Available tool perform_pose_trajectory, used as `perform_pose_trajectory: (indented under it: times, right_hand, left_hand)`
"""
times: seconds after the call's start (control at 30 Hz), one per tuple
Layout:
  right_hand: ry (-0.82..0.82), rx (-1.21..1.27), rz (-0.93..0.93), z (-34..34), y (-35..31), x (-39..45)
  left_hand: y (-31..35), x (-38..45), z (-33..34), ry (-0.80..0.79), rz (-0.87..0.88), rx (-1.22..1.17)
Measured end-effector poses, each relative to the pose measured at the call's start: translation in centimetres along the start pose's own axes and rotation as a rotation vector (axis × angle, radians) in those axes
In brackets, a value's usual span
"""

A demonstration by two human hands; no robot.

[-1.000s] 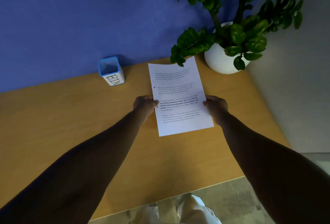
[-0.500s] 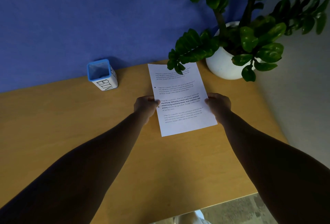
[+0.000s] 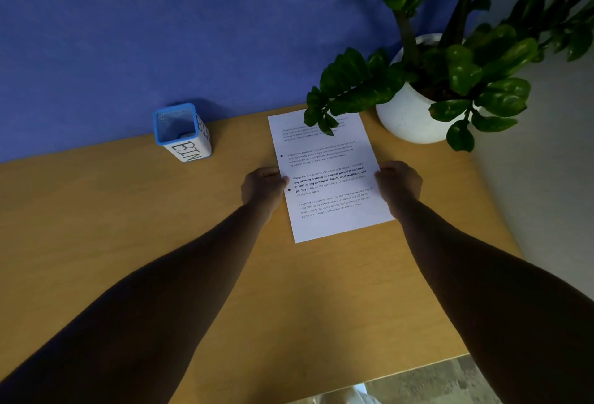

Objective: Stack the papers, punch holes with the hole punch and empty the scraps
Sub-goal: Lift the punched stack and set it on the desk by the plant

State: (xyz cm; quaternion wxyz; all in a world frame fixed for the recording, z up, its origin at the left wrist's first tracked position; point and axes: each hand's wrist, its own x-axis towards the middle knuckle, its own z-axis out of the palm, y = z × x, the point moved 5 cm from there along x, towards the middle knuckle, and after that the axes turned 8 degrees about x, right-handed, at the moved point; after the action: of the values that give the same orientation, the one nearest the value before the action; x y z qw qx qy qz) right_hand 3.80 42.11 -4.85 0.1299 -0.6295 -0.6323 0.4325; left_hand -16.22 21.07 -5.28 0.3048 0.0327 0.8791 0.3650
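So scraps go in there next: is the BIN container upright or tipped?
Upright: the BIN container stands on the table, its blue-rimmed opening facing up.

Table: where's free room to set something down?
Free: the wide stretch of table left of the left hand, below the bin; also the near strip between the forearms. Crowded: far right corner, where plant pot and leaves overhang the papers.

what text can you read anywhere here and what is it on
"BIN": on the front of the small white container with a blue rim.
"Village life is a peaceful, close-knit and nature-connected way of living. Defined by a slower pace, it is centered around strong community bonds, local traditions, and primary...": third paragraph on the papers.
Other paragraphs on the papers: too small to read surely.
Container's side lettering: unreadable.
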Motion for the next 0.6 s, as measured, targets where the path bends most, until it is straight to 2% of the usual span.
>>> perform_pose_trajectory:
  times: [0.13,0.6]
  right_hand:
    - [0.043,-0.085,-0.025,-0.2,0.1,0.1]
    - [0.067,-0.102,-0.141,0.1,-0.2,-1.0]
  left_hand:
    - [0.0,-0.1,0.1,0.004,-0.005,0.023]
    - [-0.5,-0.5,0.1,0.036,-0.031,0.01]
